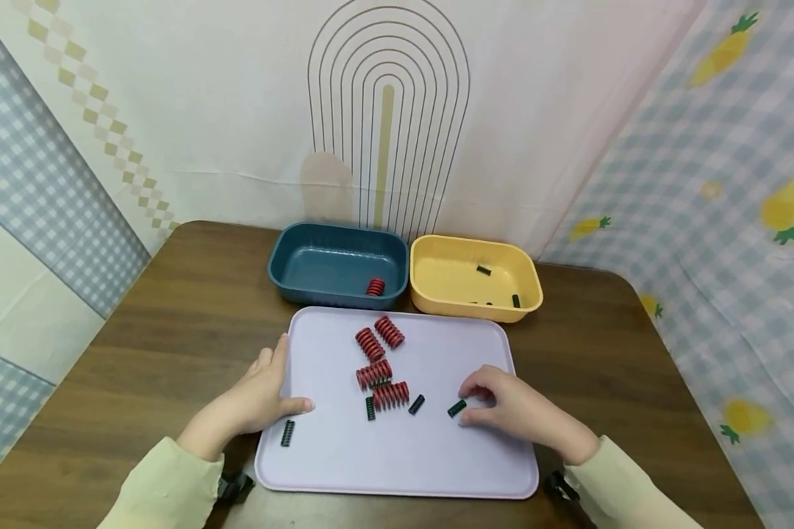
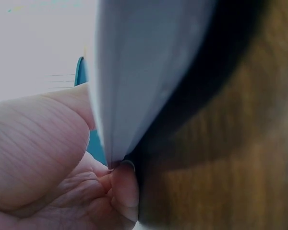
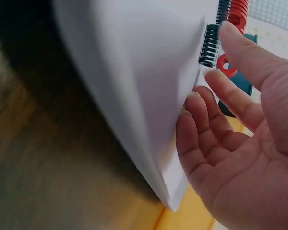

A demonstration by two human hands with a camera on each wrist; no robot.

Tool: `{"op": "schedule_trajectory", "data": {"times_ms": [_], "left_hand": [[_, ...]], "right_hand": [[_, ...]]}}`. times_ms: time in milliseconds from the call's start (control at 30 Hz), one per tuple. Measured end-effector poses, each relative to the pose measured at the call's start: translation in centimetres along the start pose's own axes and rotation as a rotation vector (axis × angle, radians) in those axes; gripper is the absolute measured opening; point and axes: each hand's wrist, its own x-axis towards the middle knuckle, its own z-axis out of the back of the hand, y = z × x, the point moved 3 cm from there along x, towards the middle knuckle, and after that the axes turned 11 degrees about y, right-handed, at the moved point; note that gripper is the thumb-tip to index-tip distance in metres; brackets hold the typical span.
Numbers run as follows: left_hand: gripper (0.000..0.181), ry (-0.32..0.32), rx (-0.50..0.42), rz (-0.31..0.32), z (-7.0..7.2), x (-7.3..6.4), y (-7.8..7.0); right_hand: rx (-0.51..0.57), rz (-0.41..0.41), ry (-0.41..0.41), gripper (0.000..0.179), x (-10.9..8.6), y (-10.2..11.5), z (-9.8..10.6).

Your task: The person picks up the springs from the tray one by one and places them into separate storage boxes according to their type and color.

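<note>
My left hand [image 1: 259,389] holds the left rim of the pale lilac tray [image 1: 397,463], thumb over its top and the other fingers along the edge. In the left wrist view, fingertips [image 2: 125,184] curl at the tray's rim. On the tray's right half, my right hand [image 1: 506,404] has thumb and forefinger spread beside a small dark green spring [image 1: 457,408]. The right wrist view shows that spring [image 3: 210,45] lying on the tray close to the thumb and forefinger tips, with nothing held between them. The other right fingers are loosely bent near the tray surface.
Several larger red springs [image 1: 390,396] cluster mid-tray, with green springs [image 1: 417,404] around them and one green spring [image 1: 287,433] at left. Behind the tray stand a blue bin [image 1: 337,300] holding a red spring [image 1: 375,287] and a yellow bin [image 1: 463,307] holding several green springs.
</note>
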Motion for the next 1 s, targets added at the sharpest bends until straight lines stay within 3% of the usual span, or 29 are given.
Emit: {"op": "schedule_trajectory", "data": {"times_ms": [267, 567, 1000], "left_hand": [[0.120, 0.010, 0.002, -0.006, 0.0, 0.0, 0.2], [0.121, 0.028, 0.009, -0.013, 0.1, 0.1, -0.1], [0.120, 0.037, 0.004, -0.018, 0.2, -0.1, -0.3]], "right_hand": [[0.084, 0.002, 0.143, 0.020, 0.6, -0.5, 0.1], [0.051, -0.093, 0.139, 0.015, 0.9, -0.2, -0.1], [0.062, -0.078, 0.183, 0.015, 1.4, 0.1, 0.2]]}}
